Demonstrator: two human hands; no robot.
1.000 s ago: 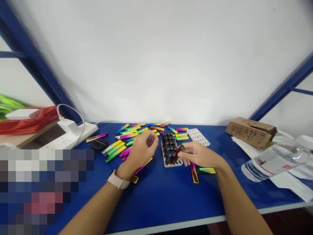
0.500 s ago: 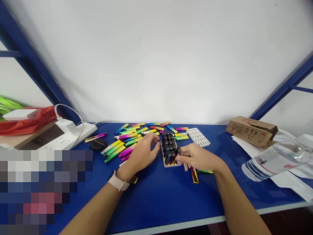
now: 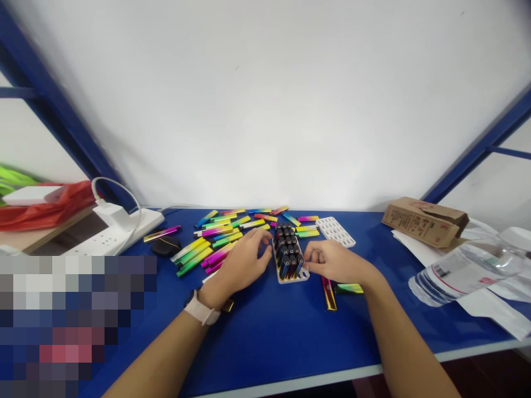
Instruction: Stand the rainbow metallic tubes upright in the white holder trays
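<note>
The left hand (image 3: 244, 260) and right hand (image 3: 334, 262), fingers curled, flank the white slotted tray (image 3: 290, 276) of black-capped cylinders (image 3: 288, 249). Whether either grips the tray, I cannot tell; best steady both sides evenly.

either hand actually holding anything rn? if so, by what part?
Neither visibly lifts anything. The left hand and right hand flank the white tray of dark-capped pieces, fingertips at its sides; actual contact cannot be told.
</note>
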